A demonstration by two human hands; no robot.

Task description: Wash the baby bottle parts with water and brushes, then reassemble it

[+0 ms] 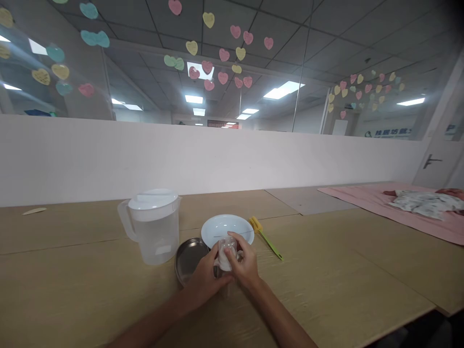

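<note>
Both my hands hold a small baby bottle (227,256) with a clear cap and side handles, in front of the bowl. My left hand (205,279) wraps its left side and lower part, fingers closed round it. From the right, my right hand (247,265) grips the upper part, its thumb across the front. Much of the bottle's lower body is hidden by the fingers. Just behind it sits a white bowl (217,223). A round metal dish (188,258) lies left of the bottle, partly covered by my left hand.
A lidded clear plastic pitcher (157,232) stands on the wooden table (90,290), left of the dish. Right of the bowl lies a yellow sponge brush (270,244) with a green handle. A pink cloth (369,205) bearing a doll-like figure in patterned clothing (424,204) covers the far right.
</note>
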